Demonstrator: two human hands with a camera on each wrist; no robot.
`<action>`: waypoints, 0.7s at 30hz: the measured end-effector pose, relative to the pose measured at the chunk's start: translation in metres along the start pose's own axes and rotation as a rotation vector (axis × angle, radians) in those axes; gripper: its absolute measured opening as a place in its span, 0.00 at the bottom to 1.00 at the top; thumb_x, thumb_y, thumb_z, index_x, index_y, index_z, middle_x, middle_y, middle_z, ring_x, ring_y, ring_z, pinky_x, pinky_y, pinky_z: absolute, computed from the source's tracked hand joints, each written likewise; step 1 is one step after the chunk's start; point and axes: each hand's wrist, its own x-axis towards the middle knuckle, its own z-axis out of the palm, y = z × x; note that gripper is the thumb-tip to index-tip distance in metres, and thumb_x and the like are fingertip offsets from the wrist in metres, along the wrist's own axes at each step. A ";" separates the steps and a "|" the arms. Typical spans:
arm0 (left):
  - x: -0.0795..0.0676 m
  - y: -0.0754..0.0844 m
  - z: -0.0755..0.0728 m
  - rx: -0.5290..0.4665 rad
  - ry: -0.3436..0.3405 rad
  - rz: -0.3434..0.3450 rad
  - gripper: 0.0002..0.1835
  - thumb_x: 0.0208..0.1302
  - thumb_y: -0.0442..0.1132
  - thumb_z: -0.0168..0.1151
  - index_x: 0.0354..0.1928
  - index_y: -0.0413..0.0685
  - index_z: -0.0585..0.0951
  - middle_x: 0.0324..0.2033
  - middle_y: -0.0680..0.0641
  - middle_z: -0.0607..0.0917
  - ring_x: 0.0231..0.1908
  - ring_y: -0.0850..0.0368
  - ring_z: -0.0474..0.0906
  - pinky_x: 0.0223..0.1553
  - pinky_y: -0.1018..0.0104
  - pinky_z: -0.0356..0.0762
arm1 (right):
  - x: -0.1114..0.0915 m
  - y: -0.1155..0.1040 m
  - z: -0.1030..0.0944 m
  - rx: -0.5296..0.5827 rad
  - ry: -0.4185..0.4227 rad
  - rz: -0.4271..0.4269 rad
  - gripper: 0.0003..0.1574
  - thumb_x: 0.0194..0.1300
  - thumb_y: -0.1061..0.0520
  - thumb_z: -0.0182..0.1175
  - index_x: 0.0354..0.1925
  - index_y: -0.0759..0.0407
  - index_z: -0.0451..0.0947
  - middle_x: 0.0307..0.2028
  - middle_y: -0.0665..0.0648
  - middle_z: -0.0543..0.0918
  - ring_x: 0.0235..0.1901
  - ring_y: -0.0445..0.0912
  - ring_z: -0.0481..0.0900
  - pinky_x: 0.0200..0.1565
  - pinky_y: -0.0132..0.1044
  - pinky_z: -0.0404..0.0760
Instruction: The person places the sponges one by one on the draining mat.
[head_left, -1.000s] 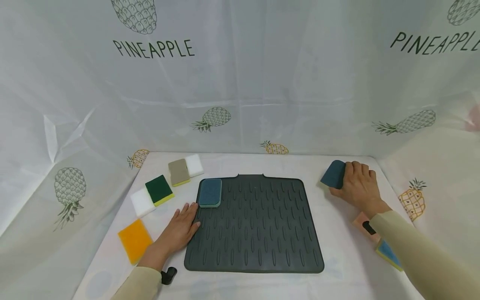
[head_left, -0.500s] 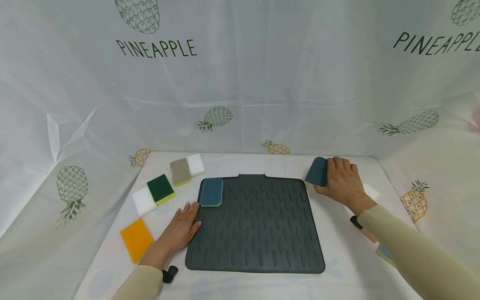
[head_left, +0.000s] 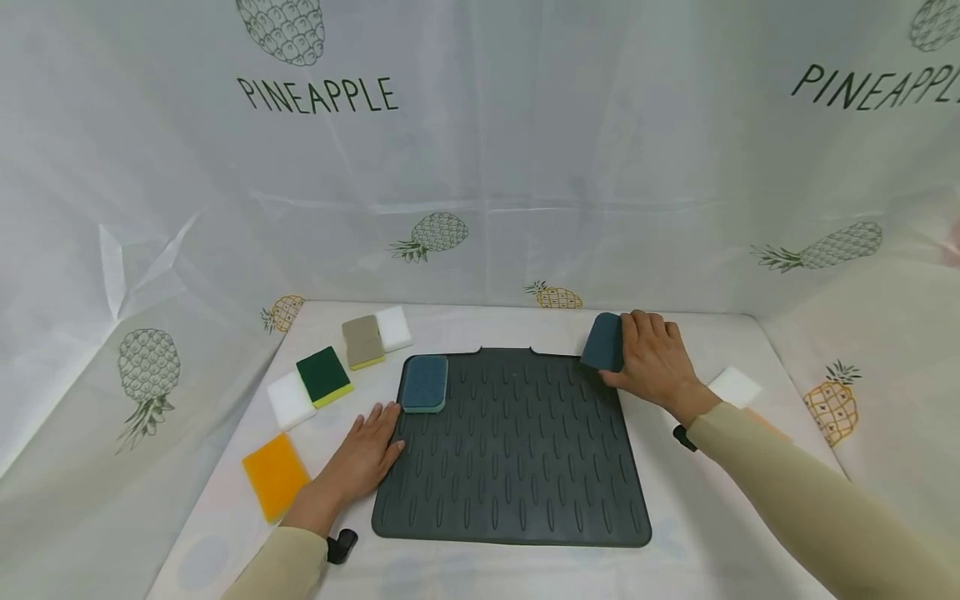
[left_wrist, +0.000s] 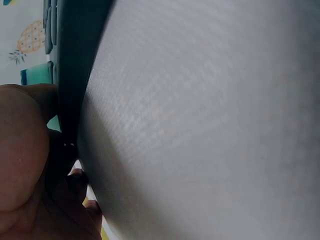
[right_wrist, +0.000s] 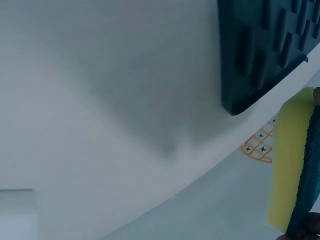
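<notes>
I have the blue-and-yellow sponge [head_left: 603, 342] pinched in the right hand [head_left: 656, 357], raised near the far right corner of the mat [head_left: 510, 467]. The left hand [head_left: 358, 454] touches its left edge, fingers extended, by a teal sponge [head_left: 424, 383]. An orange pad [head_left: 275, 477] and green sponge [head_left: 322, 373] sit leftward; a curtain [head_left: 502, 133] bounds the desk [head_left: 525, 573] behind.

The ridged mat [head_left: 510, 467] looked matt and rubbery, the blue-and-yellow scouring sponge [right_wrist: 294, 160] rough-faced foam, the pineapple-print sheet [head_left: 585, 158] glossy plastic.

Plain beige sleeves [head_left: 780, 493], left and right; small black wrist devices [head_left: 342, 547].
</notes>
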 end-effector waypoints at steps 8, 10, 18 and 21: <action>0.001 0.000 -0.001 0.003 -0.005 -0.006 0.37 0.82 0.48 0.55 0.82 0.35 0.57 0.81 0.35 0.60 0.81 0.33 0.52 0.80 0.33 0.49 | 0.014 -0.017 0.001 -0.020 0.019 -0.055 0.71 0.45 0.27 0.78 0.64 0.79 0.67 0.56 0.75 0.76 0.54 0.69 0.76 0.49 0.62 0.77; 0.001 0.000 -0.001 0.005 -0.006 -0.007 0.38 0.82 0.48 0.55 0.82 0.35 0.57 0.81 0.35 0.60 0.81 0.34 0.52 0.80 0.33 0.49 | 0.017 -0.023 0.001 -0.012 0.008 -0.057 0.71 0.46 0.26 0.78 0.65 0.78 0.67 0.57 0.74 0.75 0.55 0.68 0.75 0.50 0.61 0.77; 0.001 -0.002 0.000 -0.002 -0.008 -0.006 0.38 0.82 0.48 0.55 0.82 0.36 0.57 0.81 0.35 0.60 0.82 0.34 0.51 0.80 0.33 0.48 | 0.029 -0.050 0.002 0.035 -0.071 -0.068 0.69 0.49 0.25 0.75 0.67 0.74 0.66 0.60 0.73 0.74 0.58 0.68 0.74 0.56 0.62 0.75; 0.002 -0.002 0.000 -0.002 -0.010 -0.007 0.38 0.82 0.48 0.55 0.82 0.36 0.57 0.81 0.35 0.60 0.82 0.34 0.51 0.80 0.34 0.48 | 0.033 -0.058 0.003 0.049 -0.095 -0.079 0.67 0.52 0.24 0.73 0.68 0.72 0.66 0.61 0.72 0.74 0.59 0.67 0.74 0.57 0.62 0.75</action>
